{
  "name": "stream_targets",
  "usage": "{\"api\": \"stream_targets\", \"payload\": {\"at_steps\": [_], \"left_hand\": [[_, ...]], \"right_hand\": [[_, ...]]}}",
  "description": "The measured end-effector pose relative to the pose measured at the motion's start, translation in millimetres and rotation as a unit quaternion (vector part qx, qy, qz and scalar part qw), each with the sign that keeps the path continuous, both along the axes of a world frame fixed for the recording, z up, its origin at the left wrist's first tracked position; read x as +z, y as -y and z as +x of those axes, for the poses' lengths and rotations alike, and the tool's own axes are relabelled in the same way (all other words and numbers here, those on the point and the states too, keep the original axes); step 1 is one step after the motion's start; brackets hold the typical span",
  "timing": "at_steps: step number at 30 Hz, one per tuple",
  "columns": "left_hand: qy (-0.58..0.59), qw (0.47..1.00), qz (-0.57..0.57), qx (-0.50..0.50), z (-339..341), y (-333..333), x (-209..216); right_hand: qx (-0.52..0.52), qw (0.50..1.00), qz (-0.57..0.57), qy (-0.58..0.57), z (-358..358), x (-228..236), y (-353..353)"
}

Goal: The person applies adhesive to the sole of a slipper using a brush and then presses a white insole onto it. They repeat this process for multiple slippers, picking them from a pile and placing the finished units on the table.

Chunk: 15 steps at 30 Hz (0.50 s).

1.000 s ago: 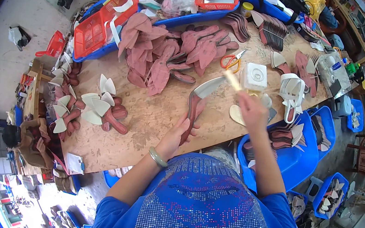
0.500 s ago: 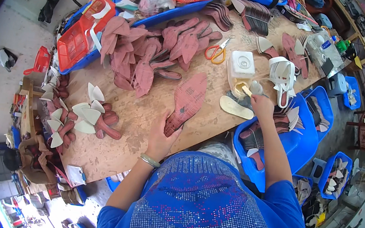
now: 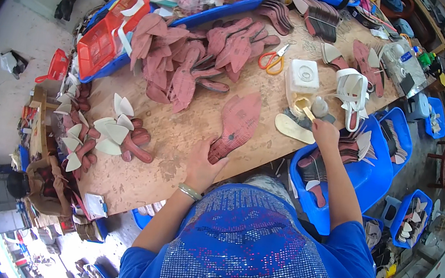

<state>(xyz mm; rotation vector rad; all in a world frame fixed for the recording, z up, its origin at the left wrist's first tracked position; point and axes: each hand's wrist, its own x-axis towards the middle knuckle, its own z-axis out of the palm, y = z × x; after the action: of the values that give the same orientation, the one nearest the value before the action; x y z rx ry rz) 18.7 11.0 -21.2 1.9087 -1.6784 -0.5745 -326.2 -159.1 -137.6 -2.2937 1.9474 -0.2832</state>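
My left hand (image 3: 203,165) grips the narrow heel end of a reddish-brown shoe insole (image 3: 238,119), which lies at the table's near edge with its pointed toe away from me. In my right hand (image 3: 325,135) is a brush with a flat pale handle (image 3: 309,113). Its lower end reaches into the cut opening of a white plastic jug (image 3: 303,76) with yellowish glue-like stuff around the opening; the tip is hidden. Just in front of the jug lies a cream sole-shaped piece (image 3: 294,128). A small whitish bottle (image 3: 320,106) stands beside the opening.
Reddish insoles are piled (image 3: 185,71) at the far left of the table (image 3: 177,138). Orange-handled scissors (image 3: 272,60) lie near the jug, white straps (image 3: 351,89) to its right. Insoles with white tips (image 3: 115,130) sit at left. Blue bins (image 3: 362,176) stand at right; another person (image 3: 48,183) is at lower left.
The whole view has shifted slightly, so the table appears a little further right. My left hand stays at the insole's heel, and the brush remains at the jug's opening.
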Motion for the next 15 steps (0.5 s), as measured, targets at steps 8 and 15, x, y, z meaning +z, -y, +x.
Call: {"api": "stream_targets", "payload": {"at_steps": [8, 15], "left_hand": [[-0.049, 0.997, 0.009, 0.052, -1.1, 5.9, 2.0], [-0.040, 0.999, -0.030, 0.014, 6.8, 6.3, 2.2]], "right_hand": [[-0.005, 0.877, 0.155, 0.454, 51.2, 100.4, -68.3], [0.170, 0.912, 0.058, 0.369, 73.0, 136.3, -66.5]]}}
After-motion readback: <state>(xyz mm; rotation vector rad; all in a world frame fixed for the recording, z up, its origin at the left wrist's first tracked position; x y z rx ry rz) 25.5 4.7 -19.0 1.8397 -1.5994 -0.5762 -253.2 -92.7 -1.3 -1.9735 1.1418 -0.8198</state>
